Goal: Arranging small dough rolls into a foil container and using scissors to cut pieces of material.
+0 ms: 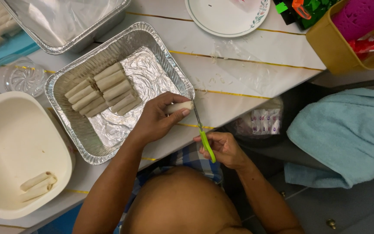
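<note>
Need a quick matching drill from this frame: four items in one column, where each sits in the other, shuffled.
Things:
1. scissors
2. single roll
3. cut rolls
4. blue towel

Places:
A. lined up in the foil tray
B. in the right hand
C. off the table edge, at right
D. pinched in the left hand

Pairs: 1-B, 2-D, 3-A, 4-C

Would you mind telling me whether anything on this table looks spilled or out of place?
Only small pale scraps scattered on the white table beside the foil tray, near a loose clear plastic sheet. Nothing looks damaged.
</note>
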